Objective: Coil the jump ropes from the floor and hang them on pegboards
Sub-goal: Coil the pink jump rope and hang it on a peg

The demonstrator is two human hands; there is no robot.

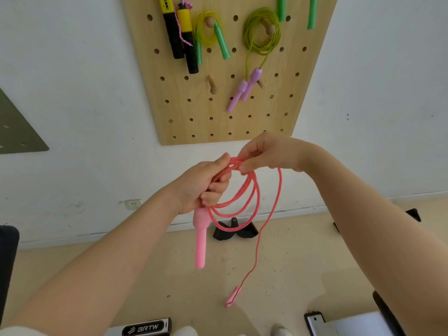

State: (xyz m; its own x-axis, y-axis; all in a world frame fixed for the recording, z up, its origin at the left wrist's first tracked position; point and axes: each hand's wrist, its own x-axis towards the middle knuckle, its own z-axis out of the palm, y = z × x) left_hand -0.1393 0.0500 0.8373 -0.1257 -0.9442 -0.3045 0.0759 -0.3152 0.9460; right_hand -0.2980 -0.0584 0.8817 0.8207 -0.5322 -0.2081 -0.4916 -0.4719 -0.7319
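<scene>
Rope [244, 190] (pink) coiled, both hands | pegboard [218, 105] behind | floor object [235, 230], maybe strap

"BRTW" reads in white on a black box [147, 328] on the floor

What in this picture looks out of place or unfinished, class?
The pink rope is only partly coiled: a loose tail runs down from the right hand, its second handle dangling near the floor. Small dark specks litter the floor.
</scene>
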